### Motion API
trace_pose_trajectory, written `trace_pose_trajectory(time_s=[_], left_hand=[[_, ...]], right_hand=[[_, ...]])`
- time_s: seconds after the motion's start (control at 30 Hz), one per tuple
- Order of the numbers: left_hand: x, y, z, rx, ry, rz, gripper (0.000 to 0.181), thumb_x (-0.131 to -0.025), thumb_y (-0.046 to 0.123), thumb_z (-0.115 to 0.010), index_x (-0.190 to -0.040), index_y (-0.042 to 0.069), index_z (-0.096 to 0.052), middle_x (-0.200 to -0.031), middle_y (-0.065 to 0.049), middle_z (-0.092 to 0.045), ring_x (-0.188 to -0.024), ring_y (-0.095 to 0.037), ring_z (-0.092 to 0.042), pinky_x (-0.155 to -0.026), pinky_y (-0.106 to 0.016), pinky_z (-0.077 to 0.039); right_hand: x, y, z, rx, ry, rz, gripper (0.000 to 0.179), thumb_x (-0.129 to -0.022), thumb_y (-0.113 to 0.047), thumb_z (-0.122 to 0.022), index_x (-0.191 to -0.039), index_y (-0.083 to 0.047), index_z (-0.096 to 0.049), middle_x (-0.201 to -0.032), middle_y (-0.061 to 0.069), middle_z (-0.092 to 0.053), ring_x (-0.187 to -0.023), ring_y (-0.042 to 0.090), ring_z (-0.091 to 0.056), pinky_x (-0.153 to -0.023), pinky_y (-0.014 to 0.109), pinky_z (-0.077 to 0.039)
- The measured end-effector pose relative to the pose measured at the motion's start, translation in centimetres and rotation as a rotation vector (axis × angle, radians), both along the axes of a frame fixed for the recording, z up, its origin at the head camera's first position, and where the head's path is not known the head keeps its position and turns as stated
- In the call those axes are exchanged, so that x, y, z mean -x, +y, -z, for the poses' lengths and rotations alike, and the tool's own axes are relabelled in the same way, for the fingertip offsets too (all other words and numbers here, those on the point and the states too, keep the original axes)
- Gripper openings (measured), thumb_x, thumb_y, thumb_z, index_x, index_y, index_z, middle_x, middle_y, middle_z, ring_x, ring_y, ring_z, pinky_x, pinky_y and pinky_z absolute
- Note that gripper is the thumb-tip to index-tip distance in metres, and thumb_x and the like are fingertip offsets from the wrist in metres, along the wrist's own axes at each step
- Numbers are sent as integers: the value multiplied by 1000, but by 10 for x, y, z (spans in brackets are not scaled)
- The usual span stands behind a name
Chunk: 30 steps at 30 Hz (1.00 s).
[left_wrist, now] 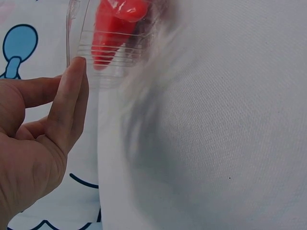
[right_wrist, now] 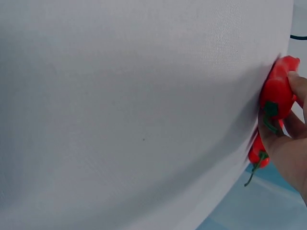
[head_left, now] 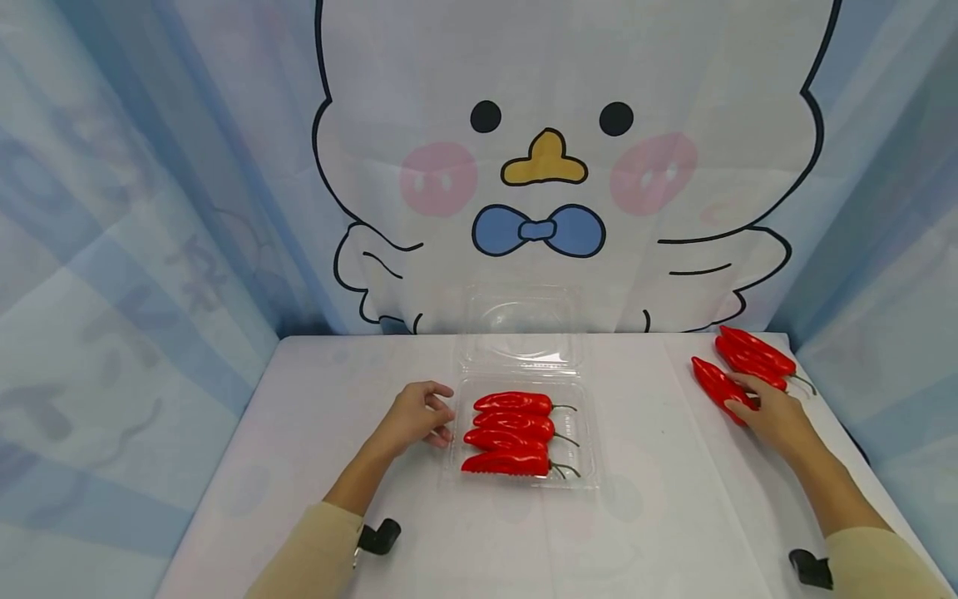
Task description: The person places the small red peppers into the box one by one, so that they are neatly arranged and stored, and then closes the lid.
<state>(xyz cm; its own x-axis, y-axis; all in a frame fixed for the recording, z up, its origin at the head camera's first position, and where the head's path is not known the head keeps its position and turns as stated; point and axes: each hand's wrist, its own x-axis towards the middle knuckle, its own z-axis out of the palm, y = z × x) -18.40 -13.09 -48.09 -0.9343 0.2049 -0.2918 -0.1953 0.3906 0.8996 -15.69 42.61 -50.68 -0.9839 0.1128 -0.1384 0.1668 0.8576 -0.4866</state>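
Observation:
A clear plastic clamshell box [head_left: 587, 445] lies with its lid raised at the back, and several red chili peppers [head_left: 512, 426] sit side by side in its base, stems to the right. At the box's left side is my left hand [head_left: 416, 420], its fingers loosely bent and holding nothing; in the left wrist view a fingertip [left_wrist: 76, 64] is right at the clear wall. Far to the right, my right hand [head_left: 774, 416] grips a red chili pepper [head_left: 714, 384] between thumb and fingers. Its green stem [right_wrist: 270, 109] shows in the right wrist view.
Two more red chili peppers [head_left: 756, 353] lie just beyond the right hand, close to the table's back right corner. The white-covered table [head_left: 644, 516] ends at a printed curtain [head_left: 539, 291] behind. The transparent lid [head_left: 520, 353] stands in front of that curtain.

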Motion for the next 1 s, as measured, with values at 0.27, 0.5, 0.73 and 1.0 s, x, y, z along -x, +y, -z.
trace_pose_trajectory(time_s=[0.27,0.5,0.73,1.0], left_hand=[[0,0,1,12,-3,-6,38,-95,0,-69,-132,-3,-61,-95,-16,-69,-60,-18,-72,-57,-32,-64],[-1,0,-2,12,-9,-3,38,-96,0,-69,-133,-3,-60,-96,-17,-69,-60,-18,-71,-57,-32,-64],[0,0,-2,16,-6,-3,38,-96,1,-69,-132,-3,-60,-96,-18,-69,-60,-18,-71,-58,-32,-64],[0,-1,0,23,-4,-1,37,-96,1,-69,-132,-2,-61,-97,-18,-69,-60,-18,-71,-58,-32,-64]], right_hand=[[2,-2,-1,-6,-7,2,86,-92,-26,-78,-155,6,-30,-143,41,-39,-123,61,-40,-90,67,-57],[2,-3,-5,-4,-52,12,88,-90,-27,-78,-154,9,-30,-142,44,-35,-124,63,-36,-90,70,-56],[0,-4,-1,-8,-10,9,89,-89,-27,-80,-154,8,-31,-142,43,-36,-124,62,-36,-89,69,-56],[-1,-7,-2,11,37,-3,86,-89,-27,-81,-154,6,-35,-142,40,-41,-123,60,-40,-87,66,-59]])
